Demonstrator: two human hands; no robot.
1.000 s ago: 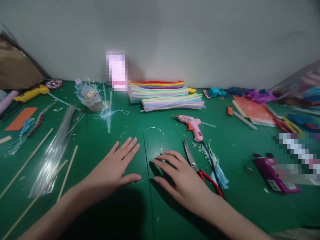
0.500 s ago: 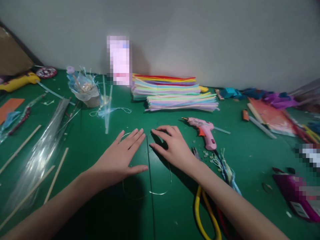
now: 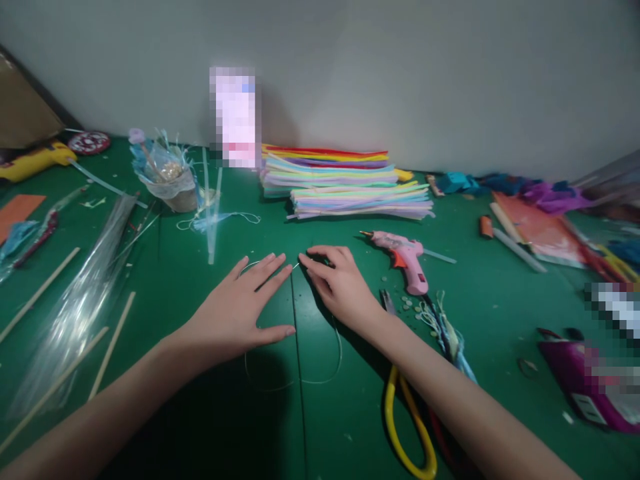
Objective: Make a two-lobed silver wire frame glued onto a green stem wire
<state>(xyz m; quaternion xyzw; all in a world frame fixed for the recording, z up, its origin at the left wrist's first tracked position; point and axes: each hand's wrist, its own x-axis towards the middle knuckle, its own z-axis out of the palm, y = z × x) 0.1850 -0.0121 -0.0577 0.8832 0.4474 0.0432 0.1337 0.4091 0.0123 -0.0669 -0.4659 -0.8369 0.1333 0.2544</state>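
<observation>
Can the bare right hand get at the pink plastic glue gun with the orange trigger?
Probably yes: the right hand is near the glue gun, with nothing visible blocking the way across the green tabletop. It's at the thin wire-like loop, though; whether it grips that is unclear.

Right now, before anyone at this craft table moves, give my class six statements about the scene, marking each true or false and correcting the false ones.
1. The left hand covers part of the thin strand. True.
2. The bundled coloured stems lie farther from the person than the pink glue gun. True.
3. The right hand grips the pink glue gun. False: the right hand is apart from it, fingertips near the thin strand.
4. The left hand is curled into a fist. False: it is palm down, thumb held out.
5. A yellow handle loop shows beside the right forearm. True.
6. The bundled coloured stems are all one colour. False: red, yellow and purple show.
</observation>
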